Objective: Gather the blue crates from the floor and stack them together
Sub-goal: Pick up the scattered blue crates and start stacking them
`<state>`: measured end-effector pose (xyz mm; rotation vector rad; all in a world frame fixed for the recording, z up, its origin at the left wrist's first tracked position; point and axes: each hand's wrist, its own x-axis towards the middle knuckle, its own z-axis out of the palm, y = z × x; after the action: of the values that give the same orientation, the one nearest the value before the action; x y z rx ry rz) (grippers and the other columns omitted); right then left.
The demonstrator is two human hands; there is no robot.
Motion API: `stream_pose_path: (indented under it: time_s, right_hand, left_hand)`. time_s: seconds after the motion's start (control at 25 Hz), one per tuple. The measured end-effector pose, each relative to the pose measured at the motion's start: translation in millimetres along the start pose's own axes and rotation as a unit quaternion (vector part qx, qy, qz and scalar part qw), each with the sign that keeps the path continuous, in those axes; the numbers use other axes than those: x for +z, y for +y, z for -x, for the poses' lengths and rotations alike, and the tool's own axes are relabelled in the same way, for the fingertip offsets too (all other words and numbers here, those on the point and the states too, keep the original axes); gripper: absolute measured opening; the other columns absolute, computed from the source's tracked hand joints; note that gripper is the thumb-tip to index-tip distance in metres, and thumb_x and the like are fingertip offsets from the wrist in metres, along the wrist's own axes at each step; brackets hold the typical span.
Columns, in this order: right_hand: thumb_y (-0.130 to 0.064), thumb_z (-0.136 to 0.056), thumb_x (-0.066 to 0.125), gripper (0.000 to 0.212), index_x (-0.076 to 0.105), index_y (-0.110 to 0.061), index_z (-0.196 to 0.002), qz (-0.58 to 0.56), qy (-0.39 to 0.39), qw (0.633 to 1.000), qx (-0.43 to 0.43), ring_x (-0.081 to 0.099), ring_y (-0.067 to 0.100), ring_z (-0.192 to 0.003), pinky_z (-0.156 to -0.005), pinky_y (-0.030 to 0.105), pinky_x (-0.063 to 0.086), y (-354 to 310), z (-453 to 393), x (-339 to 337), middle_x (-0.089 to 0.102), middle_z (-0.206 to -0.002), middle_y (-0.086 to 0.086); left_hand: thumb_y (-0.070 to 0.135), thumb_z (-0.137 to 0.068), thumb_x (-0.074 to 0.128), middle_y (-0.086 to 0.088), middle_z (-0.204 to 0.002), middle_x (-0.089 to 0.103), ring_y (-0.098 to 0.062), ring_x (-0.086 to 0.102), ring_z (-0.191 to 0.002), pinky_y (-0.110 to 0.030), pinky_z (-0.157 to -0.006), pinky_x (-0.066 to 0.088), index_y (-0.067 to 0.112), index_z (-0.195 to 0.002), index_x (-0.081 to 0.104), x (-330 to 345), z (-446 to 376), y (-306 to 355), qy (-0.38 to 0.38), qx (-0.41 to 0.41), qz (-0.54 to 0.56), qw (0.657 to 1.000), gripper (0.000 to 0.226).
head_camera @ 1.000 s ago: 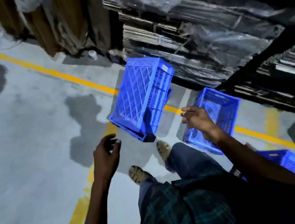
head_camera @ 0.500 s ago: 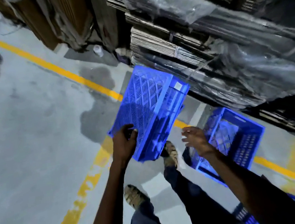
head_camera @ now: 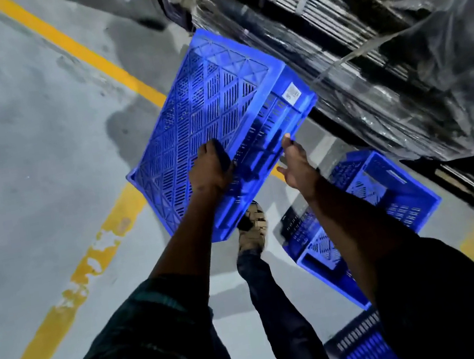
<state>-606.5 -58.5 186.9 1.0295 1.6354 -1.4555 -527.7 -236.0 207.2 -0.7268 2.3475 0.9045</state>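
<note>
Left hand [head_camera: 212,168] fingers wrapped over the upturned blue slatted plastic crate [head_camera: 213,120]; right hand [head_camera: 296,166] fingers spread, touching its rim.

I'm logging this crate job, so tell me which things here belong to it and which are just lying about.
Part of the job:
- tipped blue slatted plastic crate, left hand gripping it, right hand at its side
- upright open blue crate on the floor
- third blue crate, partly hidden

Just lying about:
- plastic-wrapped stacks of flat cardboard
- yellow painted floor lines
</note>
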Motion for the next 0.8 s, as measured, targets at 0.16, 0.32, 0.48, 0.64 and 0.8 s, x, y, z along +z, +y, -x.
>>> stream_pose_path:
  time_s: [0.16, 0.32, 0.48, 0.64, 0.8]
  right_hand:
    - [-0.043, -0.101, 0.047, 0.055, 0.039, -0.016, -0.148, -0.022, -0.023, 0.999, 0.042, 0.039, 0.030, -0.141, -0.114, 0.047, 0.038, -4, -2, -7, 0.035, -0.157, 0.008]
    - [-0.046, -0.101, 0.045, 0.057, 0.039, -0.012, -0.146, 0.025, -0.018, 0.999, 0.016, 0.040, 0.030, -0.140, -0.114, 0.049, 0.037, -8, 15, 5, 0.037, -0.156, 0.008]
    - [-0.052, -0.094, 0.056, 0.059, 0.038, -0.019, -0.139, 0.022, -0.028, 0.999, 0.001, 0.050, 0.006, -0.064, -0.053, 0.018, 0.051, 14, 61, 0, 0.056, -0.081, -0.006]
    - [-0.066, -0.058, 0.082, 0.084, 0.043, -0.034, -0.126, -0.001, -0.103, 0.995, 0.019, 0.063, 0.000, -0.058, -0.064, 0.030, 0.058, 54, 131, -16, 0.067, -0.076, -0.019]
    - [-0.050, -0.058, 0.087, 0.104, 0.046, -0.016, -0.147, -0.002, -0.165, 0.986, 0.006, 0.054, 0.030, -0.131, -0.094, 0.057, 0.053, 79, 192, -22, 0.050, -0.148, 0.009]
  left_hand:
    - [0.023, -0.093, 0.057, -0.021, -0.127, 0.054, -0.045, 0.059, -0.112, -0.054, -0.089, 0.049, 0.004, -0.123, 0.050, 0, 7, 10, 0.040, -0.019, -0.044, 0.998, 0.036]
    - [0.014, -0.091, 0.058, -0.024, -0.119, 0.061, -0.044, 0.058, -0.112, -0.051, -0.084, 0.047, 0.001, -0.116, 0.055, -16, 13, 2, 0.070, -0.047, -0.038, 0.996, 0.028]
    - [0.018, -0.095, 0.056, -0.028, -0.119, 0.059, -0.044, 0.058, -0.111, -0.046, -0.077, 0.043, -0.003, -0.110, 0.057, -48, 43, -19, 0.087, -0.063, -0.022, 0.994, 0.027]
    - [0.024, -0.097, 0.055, -0.025, -0.120, 0.063, -0.042, 0.061, -0.112, -0.048, -0.079, 0.047, 0.001, -0.111, 0.063, -81, 97, -33, 0.099, -0.128, -0.001, 0.987, 0.028]
    - [0.026, -0.097, 0.053, -0.025, -0.116, 0.063, -0.042, 0.062, -0.104, -0.044, -0.077, 0.048, 0.004, -0.115, 0.061, -108, 154, -59, 0.089, -0.122, -0.046, 0.987, 0.030]
